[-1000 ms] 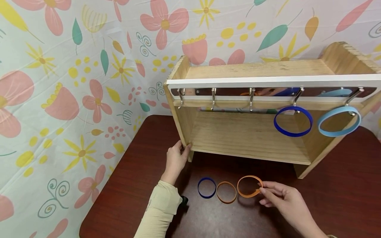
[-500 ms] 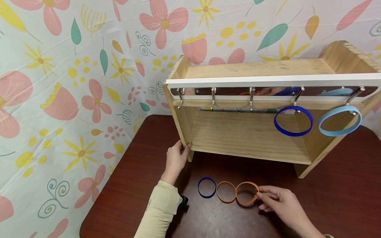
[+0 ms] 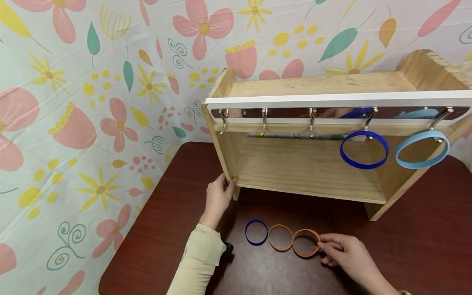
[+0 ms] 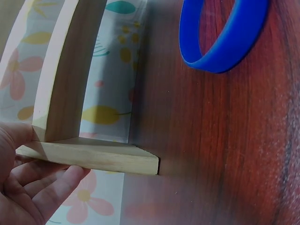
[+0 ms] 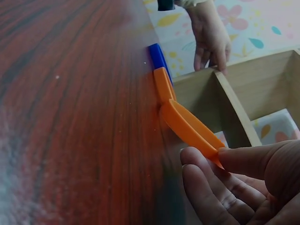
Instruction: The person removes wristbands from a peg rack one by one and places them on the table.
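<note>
A floral-patterned backdrop [image 3: 121, 73] covers the upper and left areas of the frame. A dark reddish-brown worktop [image 3: 166, 229] extends across the lower area. The wooden rack [image 3: 302, 164] stands upright on it, upper right of centre; a strip along its front carries five metal hooks.

Left hand [image 3: 216, 200], centre of frame: pinches the rack's left side panel near its base, thumb inside, fingers outside. Right hand [image 3: 348, 253], lower right: pinches the right side of the orange ring [image 3: 305, 257] between thumb and fingers. This ring sits at lower centre-right; I cannot tell whether its gripped side clears the worktop.

A light blue ring [image 3: 420, 165] hangs from the far-right hook, and a blue ring [image 3: 364, 166] from the adjacent hook. The second orange ring [image 3: 281, 250] touches the held ring; a dark blue ring [image 3: 256, 244] lies just beside it, further left.
</note>
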A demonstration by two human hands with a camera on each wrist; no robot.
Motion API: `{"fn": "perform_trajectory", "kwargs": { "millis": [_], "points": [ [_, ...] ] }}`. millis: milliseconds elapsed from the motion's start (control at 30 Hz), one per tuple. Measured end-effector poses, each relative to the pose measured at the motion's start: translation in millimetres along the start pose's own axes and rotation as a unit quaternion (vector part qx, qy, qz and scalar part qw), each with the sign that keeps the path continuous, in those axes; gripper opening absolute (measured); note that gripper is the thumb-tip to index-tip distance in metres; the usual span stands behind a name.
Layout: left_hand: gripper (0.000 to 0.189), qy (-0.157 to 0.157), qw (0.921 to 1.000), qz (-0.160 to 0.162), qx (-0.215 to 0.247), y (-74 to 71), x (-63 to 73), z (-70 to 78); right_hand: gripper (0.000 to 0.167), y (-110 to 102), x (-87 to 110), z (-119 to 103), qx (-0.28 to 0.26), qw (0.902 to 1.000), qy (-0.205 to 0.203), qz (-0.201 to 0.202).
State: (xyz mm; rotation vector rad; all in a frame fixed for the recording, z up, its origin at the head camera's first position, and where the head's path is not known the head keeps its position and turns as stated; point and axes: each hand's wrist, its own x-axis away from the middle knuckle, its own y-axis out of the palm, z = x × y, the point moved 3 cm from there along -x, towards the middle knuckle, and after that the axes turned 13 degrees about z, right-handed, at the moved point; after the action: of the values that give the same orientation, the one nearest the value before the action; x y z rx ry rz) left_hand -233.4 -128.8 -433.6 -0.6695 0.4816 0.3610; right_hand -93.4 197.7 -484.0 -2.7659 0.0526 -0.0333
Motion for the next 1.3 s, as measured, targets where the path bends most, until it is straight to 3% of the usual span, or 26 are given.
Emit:
{"fn": "perform_trajectory", "kwargs": {
  "millis": [267, 867, 1300],
  "points": [
    [0.018, 0.002, 1.0, 0.002, -0.007, 0.2, -0.2, -0.1, 0.032, 1.3, 0.8, 3.2, 0.011, 0.9996, 0.018, -0.018],
    [0.018, -0.004, 0.9999, 0.003, -0.009, -0.2, -0.5, 0.6, 0.035, 0.3, 0.9, 4.8, 0.086, 0.9954, 0.042, -0.007],
    [0.018, -0.002, 1.0, 0.003, -0.005, -0.1, -0.2, -0.3, 0.032, -5.4, 3.3, -5.8, 0.083, 0.996, 0.03, 0.012]
  ]
}}
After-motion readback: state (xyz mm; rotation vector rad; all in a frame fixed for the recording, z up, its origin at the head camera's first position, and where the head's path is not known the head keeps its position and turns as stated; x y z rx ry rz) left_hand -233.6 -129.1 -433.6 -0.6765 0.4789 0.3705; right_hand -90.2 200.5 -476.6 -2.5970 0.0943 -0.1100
